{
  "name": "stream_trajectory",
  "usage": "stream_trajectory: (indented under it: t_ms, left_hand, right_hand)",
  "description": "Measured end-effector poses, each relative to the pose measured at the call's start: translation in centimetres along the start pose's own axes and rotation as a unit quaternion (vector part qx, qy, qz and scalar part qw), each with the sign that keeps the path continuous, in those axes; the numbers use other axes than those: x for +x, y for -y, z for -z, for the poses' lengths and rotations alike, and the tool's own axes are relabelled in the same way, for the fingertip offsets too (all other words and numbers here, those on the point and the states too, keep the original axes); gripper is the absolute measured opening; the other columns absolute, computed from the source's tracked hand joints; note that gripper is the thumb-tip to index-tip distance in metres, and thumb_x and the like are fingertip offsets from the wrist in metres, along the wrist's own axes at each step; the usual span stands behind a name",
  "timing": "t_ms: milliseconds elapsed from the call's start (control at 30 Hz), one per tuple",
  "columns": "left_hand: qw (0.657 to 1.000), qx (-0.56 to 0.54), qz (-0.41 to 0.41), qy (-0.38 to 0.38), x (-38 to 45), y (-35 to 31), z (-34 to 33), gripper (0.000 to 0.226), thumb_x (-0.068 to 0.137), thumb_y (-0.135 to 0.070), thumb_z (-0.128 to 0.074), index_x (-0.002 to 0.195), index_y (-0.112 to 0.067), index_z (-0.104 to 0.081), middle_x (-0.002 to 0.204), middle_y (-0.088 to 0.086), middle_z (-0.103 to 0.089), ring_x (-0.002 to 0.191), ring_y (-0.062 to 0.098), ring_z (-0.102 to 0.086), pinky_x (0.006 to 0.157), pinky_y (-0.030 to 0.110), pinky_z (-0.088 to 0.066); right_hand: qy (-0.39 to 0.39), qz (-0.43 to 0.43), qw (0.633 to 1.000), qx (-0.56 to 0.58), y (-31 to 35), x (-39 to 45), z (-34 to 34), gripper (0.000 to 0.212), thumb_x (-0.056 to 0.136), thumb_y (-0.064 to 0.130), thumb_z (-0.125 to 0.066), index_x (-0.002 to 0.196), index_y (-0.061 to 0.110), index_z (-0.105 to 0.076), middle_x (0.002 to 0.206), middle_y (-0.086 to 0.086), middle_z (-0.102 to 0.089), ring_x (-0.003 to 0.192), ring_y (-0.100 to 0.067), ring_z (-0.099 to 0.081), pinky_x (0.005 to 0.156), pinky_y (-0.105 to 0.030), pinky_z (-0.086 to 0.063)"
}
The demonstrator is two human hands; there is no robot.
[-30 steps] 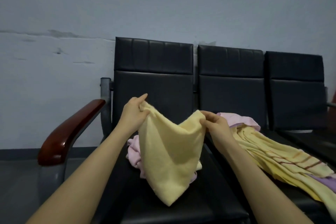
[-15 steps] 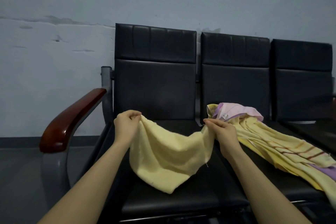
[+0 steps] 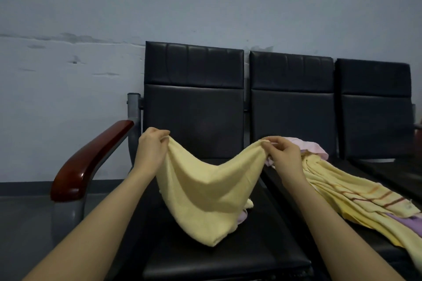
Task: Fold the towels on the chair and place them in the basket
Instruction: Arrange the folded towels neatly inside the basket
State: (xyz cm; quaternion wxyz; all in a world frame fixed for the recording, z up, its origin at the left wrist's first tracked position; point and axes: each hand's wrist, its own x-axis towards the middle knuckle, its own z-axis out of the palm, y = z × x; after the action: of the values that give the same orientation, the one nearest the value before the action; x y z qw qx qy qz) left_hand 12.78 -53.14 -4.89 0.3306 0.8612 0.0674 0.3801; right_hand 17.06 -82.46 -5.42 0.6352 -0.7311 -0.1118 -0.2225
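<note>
**Soft towel, held by its top corners**

Against a scuffed grey wall, a row of black chairs [image 3: 194, 121]. The left hand [image 3: 151, 146] and right hand [image 3: 282, 155] each pinch an upper corner of the yellow towel [image 3: 205, 191], which sags between them onto the seat. It looks light, limp and unslippery; corners seem the best hold. More towels [image 3: 342, 187] lie beside it. No basket shows.
</note>
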Motion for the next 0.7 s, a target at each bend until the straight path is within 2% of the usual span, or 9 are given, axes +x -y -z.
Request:
stream_trajectory:
  t_ms: [133,267,400,467,567,633,700]
  left_hand:
    - [0.997,-0.049,-0.011,-0.056,2.3,-2.6,1.8,0.026,0.095,-0.006,-0.053,0.118,-0.004,-0.065,0.120,0.011,-0.059,0.112,0.024,-0.055,0.092,0.018,-0.034]
    - [0.993,-0.057,-0.036,-0.094,4.8,-5.2,3.9,0.025,0.095,-0.007,-0.053,0.115,-0.005,-0.066,0.118,0.012,-0.061,0.110,0.024,-0.056,0.090,0.018,-0.034]
    - [0.989,-0.067,-0.054,-0.123,6.7,-7.4,5.9,0.021,0.095,-0.006,-0.052,0.109,-0.002,-0.068,0.113,0.015,-0.060,0.105,0.027,-0.057,0.088,0.019,-0.035]
    - [0.986,-0.078,-0.054,-0.136,7.3,-8.0,6.7,0.020,0.096,-0.007,-0.051,0.105,-0.002,-0.068,0.112,0.014,-0.059,0.103,0.027,-0.056,0.087,0.021,-0.036]
    - [0.984,-0.059,-0.063,-0.155,7.9,-8.1,7.6,0.020,0.097,-0.007,-0.048,0.105,-0.002,-0.066,0.110,0.015,-0.058,0.101,0.025,-0.053,0.082,0.021,-0.032]
    - [0.984,-0.041,-0.067,-0.159,7.8,-7.8,7.9,0.022,0.097,-0.008,-0.048,0.110,-0.001,-0.065,0.111,0.018,-0.058,0.103,0.027,-0.052,0.082,0.019,-0.030]
    - [0.986,-0.018,-0.069,-0.151,7.5,-7.1,7.9,0.025,0.097,-0.007,-0.048,0.113,0.002,-0.064,0.113,0.021,-0.056,0.106,0.030,-0.052,0.086,0.021,-0.031]
  right_hand:
    - [-0.020,0.009,0.996,0.083,3.7,1.1,-0.4,0.013,0.092,0.010,-0.061,0.101,0.015,-0.069,0.087,0.000,-0.067,0.077,-0.007,-0.064,0.067,-0.020,-0.055]
    - [-0.057,0.028,0.991,0.117,7.4,2.9,-0.4,0.012,0.092,0.011,-0.061,0.095,0.017,-0.071,0.088,0.001,-0.067,0.087,-0.016,-0.065,0.079,-0.031,-0.055]
    - [-0.087,0.054,0.985,0.136,10.5,4.5,0.1,0.017,0.092,0.008,-0.059,0.104,0.015,-0.069,0.094,0.004,-0.066,0.089,-0.009,-0.061,0.074,-0.020,-0.049]
    - [-0.093,0.072,0.986,0.120,11.3,5.2,0.6,0.025,0.091,0.005,-0.058,0.113,0.014,-0.065,0.098,0.003,-0.063,0.088,-0.008,-0.059,0.071,-0.017,-0.047]
    - [-0.099,0.089,0.990,0.048,11.5,5.9,1.3,0.034,0.090,0.004,-0.058,0.122,0.014,-0.059,0.107,0.001,-0.060,0.096,-0.013,-0.057,0.078,-0.021,-0.047]
    - [-0.109,0.089,0.990,0.002,11.1,5.9,1.6,0.033,0.090,0.007,-0.058,0.122,0.014,-0.060,0.109,0.002,-0.059,0.101,-0.014,-0.056,0.084,-0.025,-0.047]
    - [-0.117,0.085,0.989,-0.031,10.5,5.7,1.8,0.025,0.090,0.009,-0.059,0.114,0.013,-0.064,0.102,0.006,-0.061,0.098,-0.012,-0.056,0.089,-0.029,-0.048]
